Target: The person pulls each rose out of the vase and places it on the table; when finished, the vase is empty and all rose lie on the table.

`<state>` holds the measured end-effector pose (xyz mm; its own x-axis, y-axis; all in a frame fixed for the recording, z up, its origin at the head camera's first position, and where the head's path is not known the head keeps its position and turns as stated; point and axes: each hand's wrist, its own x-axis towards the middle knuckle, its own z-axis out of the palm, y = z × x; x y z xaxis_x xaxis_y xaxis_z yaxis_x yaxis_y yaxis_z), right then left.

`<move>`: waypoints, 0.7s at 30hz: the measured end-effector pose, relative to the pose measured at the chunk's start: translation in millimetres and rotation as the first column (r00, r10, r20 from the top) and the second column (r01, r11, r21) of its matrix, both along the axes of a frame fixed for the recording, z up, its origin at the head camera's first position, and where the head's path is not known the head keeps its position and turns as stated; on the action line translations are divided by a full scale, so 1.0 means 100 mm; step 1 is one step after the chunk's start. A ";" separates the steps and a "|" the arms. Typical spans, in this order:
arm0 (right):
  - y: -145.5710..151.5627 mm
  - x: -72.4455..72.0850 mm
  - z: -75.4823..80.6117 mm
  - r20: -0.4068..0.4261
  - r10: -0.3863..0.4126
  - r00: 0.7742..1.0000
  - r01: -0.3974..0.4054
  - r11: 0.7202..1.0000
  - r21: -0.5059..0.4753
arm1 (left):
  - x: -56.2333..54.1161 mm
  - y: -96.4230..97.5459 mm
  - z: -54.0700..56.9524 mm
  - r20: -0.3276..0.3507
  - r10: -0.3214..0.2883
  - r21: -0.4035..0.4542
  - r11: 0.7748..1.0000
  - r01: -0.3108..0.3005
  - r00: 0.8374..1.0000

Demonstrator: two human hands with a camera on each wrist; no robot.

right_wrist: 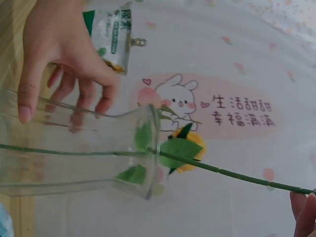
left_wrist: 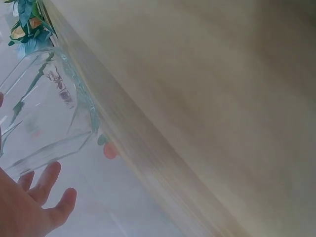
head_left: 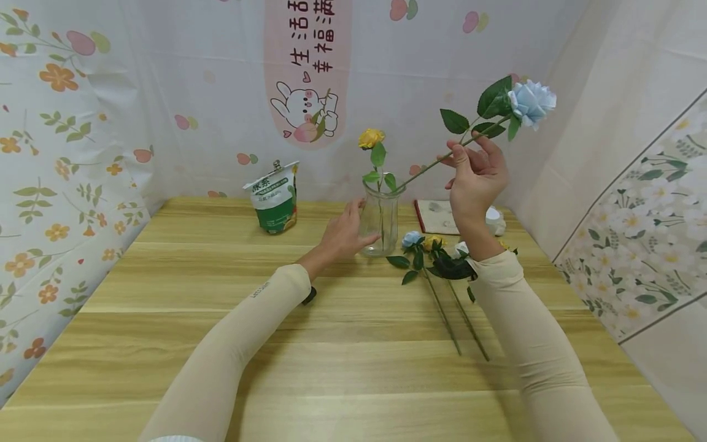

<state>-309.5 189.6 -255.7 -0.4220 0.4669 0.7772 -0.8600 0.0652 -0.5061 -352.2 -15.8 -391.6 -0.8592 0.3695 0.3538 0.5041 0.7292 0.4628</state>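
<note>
In the head view, a clear glass vase (head_left: 390, 221) stands upright on the table and holds a yellow rose (head_left: 372, 139). My left hand (head_left: 345, 230) is at the vase's left side, thumb in front and fingers curved behind it, as the right wrist view also shows. My right hand (head_left: 479, 178) pinches the green stem of a light blue rose (head_left: 531, 104), tilted with its bloom up to the right. That stem's lower end reaches the vase mouth; how deep it sits is hard to tell. In the left wrist view, fingers (left_wrist: 45, 185) show beside the glass.
More roses, one a blue rose (head_left: 412, 239), lie on the table (head_left: 353, 368) right of the vase, stems toward the front. Behind them are a flat red-edged item (head_left: 439, 216) and a small white object (head_left: 494, 221). A green-and-white pouch (head_left: 275, 199) stands at back left.
</note>
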 end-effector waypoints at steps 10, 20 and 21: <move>0.20 0.12 0.09 0.032 0.024 0.999 -0.023 0.999 -0.039 | 0.00 0.02 -0.02 0.013 0.010 0.021 1.000 -0.010 1.000; 0.34 0.39 0.01 0.269 0.194 0.944 -0.202 0.979 0.003 | 0.01 0.01 -0.01 -0.017 0.007 -0.015 1.000 -0.007 1.000; 0.35 0.42 0.00 0.295 0.193 0.936 -0.210 0.978 0.024 | 0.01 0.00 0.01 -0.020 0.009 -0.025 1.000 -0.010 1.000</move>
<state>-267.6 224.8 -255.8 -0.7131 0.3092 0.6292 -0.6748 -0.0597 -0.7355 -351.5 -16.2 -391.1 -0.8557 0.3705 0.3613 0.5060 0.7454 0.4341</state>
